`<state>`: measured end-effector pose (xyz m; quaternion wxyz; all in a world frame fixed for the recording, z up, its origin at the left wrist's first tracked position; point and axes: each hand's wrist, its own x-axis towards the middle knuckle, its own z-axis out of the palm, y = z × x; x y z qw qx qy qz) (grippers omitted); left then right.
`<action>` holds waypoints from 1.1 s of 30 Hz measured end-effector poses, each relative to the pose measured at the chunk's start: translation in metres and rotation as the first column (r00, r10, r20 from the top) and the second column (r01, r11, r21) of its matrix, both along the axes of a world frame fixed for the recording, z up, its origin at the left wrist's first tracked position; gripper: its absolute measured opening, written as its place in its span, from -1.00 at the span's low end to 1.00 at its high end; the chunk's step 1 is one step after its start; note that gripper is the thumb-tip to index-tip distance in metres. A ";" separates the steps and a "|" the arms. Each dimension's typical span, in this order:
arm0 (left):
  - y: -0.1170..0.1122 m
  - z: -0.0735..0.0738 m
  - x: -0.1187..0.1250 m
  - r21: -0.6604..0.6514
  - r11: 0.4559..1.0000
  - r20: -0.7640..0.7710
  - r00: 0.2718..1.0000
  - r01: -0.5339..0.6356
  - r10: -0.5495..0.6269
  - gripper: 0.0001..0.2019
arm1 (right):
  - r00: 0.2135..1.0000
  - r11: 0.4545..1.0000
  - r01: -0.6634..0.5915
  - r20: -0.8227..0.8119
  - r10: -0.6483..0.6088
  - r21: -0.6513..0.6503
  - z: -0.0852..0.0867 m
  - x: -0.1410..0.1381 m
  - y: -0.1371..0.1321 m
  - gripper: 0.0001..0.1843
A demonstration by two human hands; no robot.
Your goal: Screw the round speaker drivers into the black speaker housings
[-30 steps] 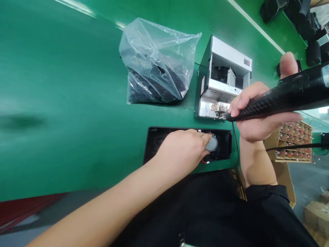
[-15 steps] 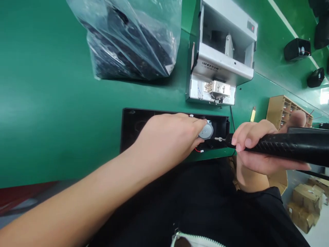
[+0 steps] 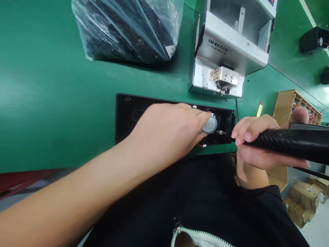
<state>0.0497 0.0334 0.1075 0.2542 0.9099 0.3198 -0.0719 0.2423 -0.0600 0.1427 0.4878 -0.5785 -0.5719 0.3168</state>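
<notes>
Your left hand (image 3: 174, 127) comes in from the lower left, palm down, fingers curled and nearly closed, thumb and fingertips pinching the left side of the round grey speaker driver (image 3: 210, 125). Driver sits right of centre frame, inside the right half of a shallow black plastic housing (image 3: 125, 120) lying open side up on the green tabletop (image 3: 51, 89). Your right hand, (image 3: 253, 128) right of centre, is wrapped round a black electric screwdriver (image 3: 290, 142), thumb lifted off at the top, tool lying roughly level with its bit end (image 3: 220, 132) pointing left, by the driver's lower right rim; can't tell if it touches. White connector (image 3: 204, 145) on a red wire pokes out just below the driver, by the housing's lower edge. Upper right of centre: silver WEIXIN screw feeder (image 3: 221, 46), near the housing but apart from it. Clear plastic bag (image 3: 128, 34) of dark parts at top, left of the feeder, cut by the frame edge. Yellow-handled tool (image 3: 259, 109) just above your right hand, type unclear; divided cardboard box (image 3: 282, 106) to its right. Black speaker box (image 3: 308, 39) upper right, cartons (image 3: 303, 195) lower right.
</notes>
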 end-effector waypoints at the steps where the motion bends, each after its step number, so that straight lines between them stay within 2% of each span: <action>1: 0.000 -0.001 0.000 0.006 1.000 0.002 1.000 0.000 0.000 -0.74 | 1.000 1.000 -0.001 0.000 0.001 -0.007 0.002 0.000 0.000 -0.37; 4: -0.001 -0.003 -0.003 0.007 1.000 0.043 0.999 -0.026 0.026 -0.74 | 1.000 1.000 0.002 0.002 -0.002 0.012 0.003 0.002 -0.002 -0.27; 7: -0.001 -0.004 -0.003 0.001 0.999 0.048 0.998 -0.045 0.045 -0.75 | 0.992 0.985 0.029 -0.128 -0.007 0.169 -0.010 -0.002 -0.002 -0.34; 9: -0.001 -0.003 -0.002 -0.008 0.999 0.024 0.999 -0.044 0.044 -0.74 | 0.962 0.919 0.081 -0.270 0.029 0.387 -0.025 -0.008 0.000 -0.39; 11: -0.002 -0.001 -0.001 -0.035 0.998 0.014 0.999 -0.050 0.051 -0.73 | 0.948 0.834 0.125 -0.312 0.059 0.537 -0.038 -0.012 0.000 -0.40; 12: -0.002 0.000 0.000 -0.051 0.997 0.017 0.998 -0.059 0.060 -0.73 | 0.958 0.825 0.104 -0.280 0.068 0.556 -0.042 -0.012 -0.001 -0.38; 15: -0.004 0.002 0.001 -0.078 0.994 0.027 0.996 -0.078 0.081 -0.73 | 0.983 0.855 -0.074 -0.106 0.149 0.513 -0.048 -0.002 -0.002 -0.33; 17: -0.004 0.004 0.002 -0.064 0.996 0.022 0.997 -0.066 0.067 -0.72 | 0.967 0.814 -0.208 -0.014 0.256 0.542 -0.049 0.007 0.000 -0.30; 19: -0.004 0.007 0.002 -0.044 0.998 0.013 0.999 -0.039 0.039 -0.72 | 0.952 0.767 -0.277 0.057 0.300 0.579 -0.052 0.012 0.006 -0.31; 20: -0.004 0.008 0.002 -0.038 0.999 0.004 1.000 -0.026 0.026 -0.72 | 0.955 0.760 -0.275 0.074 0.288 0.590 -0.055 0.012 0.009 -0.33; 23: -0.003 0.012 0.003 -0.036 0.999 -0.015 1.000 -0.004 0.004 -0.70 | 0.983 0.723 -0.160 0.042 0.179 0.672 -0.065 0.003 0.017 -0.42; 25: -0.003 0.013 0.004 -0.039 0.999 -0.004 1.000 -0.005 0.005 -0.71 | 0.988 0.695 -0.108 0.001 0.153 0.711 -0.069 -0.005 0.017 -0.47; 28: -0.004 0.012 0.005 -0.031 1.000 0.024 1.000 -0.005 0.005 -0.73 | 0.988 0.719 -0.075 -0.045 0.146 0.691 -0.071 -0.016 0.008 -0.43; 31: -0.005 0.008 0.005 0.006 1.000 0.044 0.999 0.008 -0.008 -0.74 | 0.988 0.710 -0.025 -0.089 0.123 0.704 -0.070 -0.019 -0.005 -0.34; 32: -0.006 0.005 0.004 0.021 1.000 0.055 0.998 0.012 -0.013 -0.74 | 0.990 0.746 -0.036 -0.078 0.117 0.665 -0.068 -0.017 -0.008 -0.29; 33: -0.007 0.002 0.002 0.038 0.999 0.073 0.997 0.014 -0.016 -0.73 | 0.993 0.820 -0.055 -0.058 0.107 0.570 -0.063 -0.014 -0.010 -0.22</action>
